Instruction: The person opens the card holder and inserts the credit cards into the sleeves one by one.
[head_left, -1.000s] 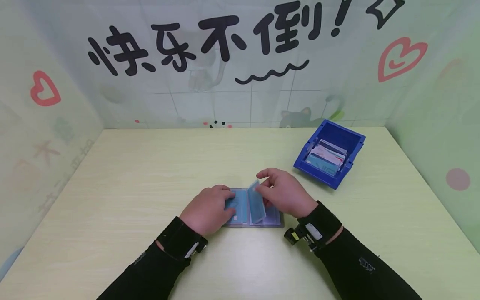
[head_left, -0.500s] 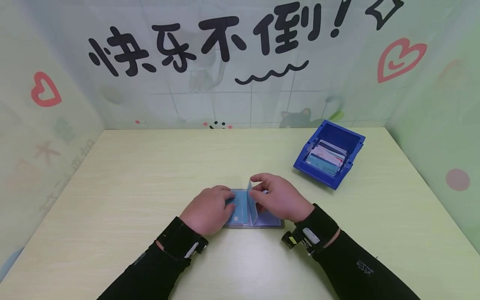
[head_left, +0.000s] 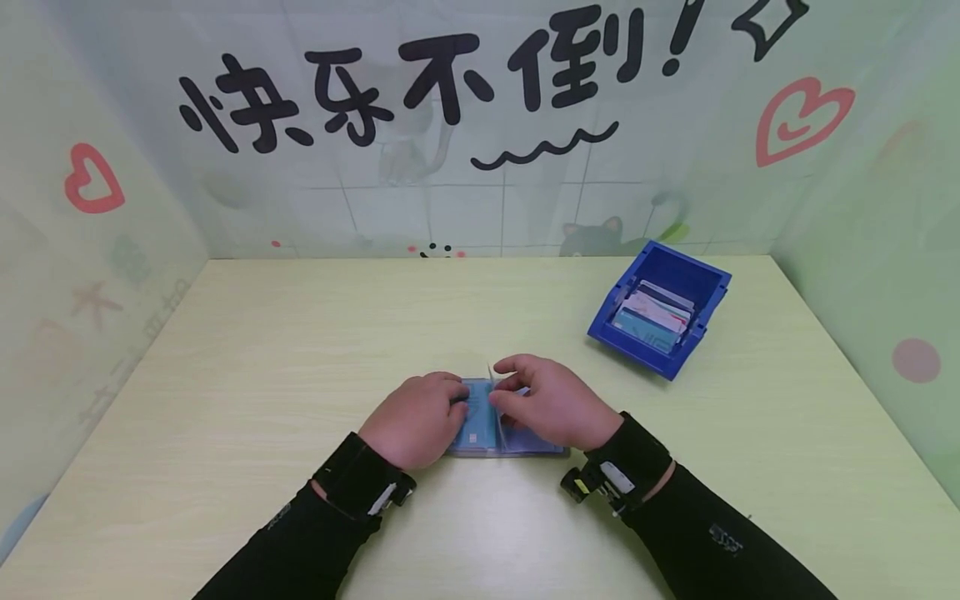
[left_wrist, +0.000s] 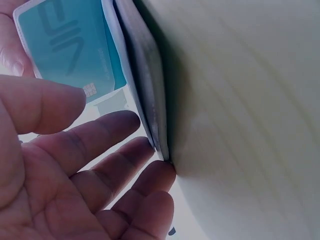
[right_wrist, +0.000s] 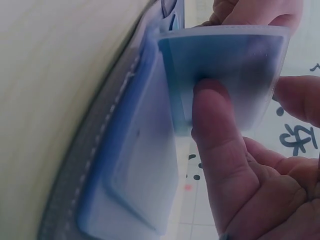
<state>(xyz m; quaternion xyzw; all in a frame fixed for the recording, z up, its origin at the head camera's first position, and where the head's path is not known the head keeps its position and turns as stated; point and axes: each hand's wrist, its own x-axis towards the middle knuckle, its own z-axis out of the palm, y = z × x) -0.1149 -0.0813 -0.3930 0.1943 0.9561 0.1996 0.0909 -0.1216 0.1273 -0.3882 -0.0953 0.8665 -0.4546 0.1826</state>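
Observation:
A small card holder (head_left: 480,453) lies spread on the table, its clear sleeves holding blue cards. My left hand (head_left: 417,421) rests over its left side; in the left wrist view the fingertips (left_wrist: 162,175) stand right at the holder's edge, with the thumb over a teal card (left_wrist: 67,45). One sleeve page (right_wrist: 250,55) stands nearly upright at the middle of the holder. My right hand (head_left: 558,404) has it by the thumb, laid on its face, and the index finger at its outer edge. Under the right hand a bluish sleeve (right_wrist: 140,150) lies on the right half.
A blue plastic box (head_left: 693,292) with several cards (head_left: 648,321) in it stands open at the back right of the table (head_left: 337,317). Printed cloth walls (head_left: 480,208) enclose the table at the back and both sides.
My right hand has moved left and slightly nearer, swinging the sleeve page from a rightward lean to almost upright. The left hand and the blue box have stayed in place.

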